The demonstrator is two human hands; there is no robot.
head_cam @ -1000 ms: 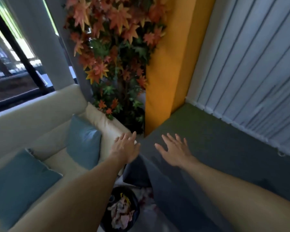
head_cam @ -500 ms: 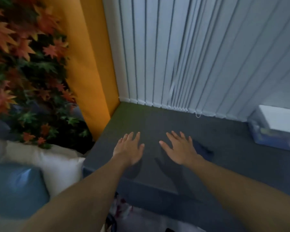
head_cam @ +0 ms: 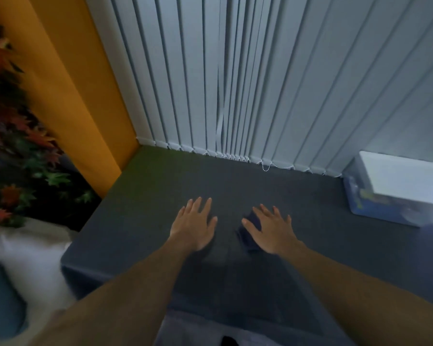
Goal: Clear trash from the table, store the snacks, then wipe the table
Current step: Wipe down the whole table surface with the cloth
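Both my hands are stretched out flat over a dark grey carpeted ledge [head_cam: 145, 203]. My left hand [head_cam: 194, 224] has its fingers spread and holds nothing. My right hand [head_cam: 270, 229] is also spread, palm down, right over a small crumpled dark blue cloth [head_cam: 248, 234] that lies on the ledge. The cloth pokes out at the hand's left side; the rest is hidden under the palm. I cannot tell whether the hand touches it.
A white and blue box [head_cam: 395, 188] stands on the ledge at the right. Pale vertical blinds [head_cam: 235, 83] close off the back, a yellow pillar [head_cam: 73, 83] the left. Autumn-leaf foliage [head_cam: 13, 146] and a cream sofa with a blue cushion [head_cam: 0, 298] lie lower left.
My view has swung right, away from the sofa and the trash bin. The box has come into view, and my right hand now lies over the dark cloth.
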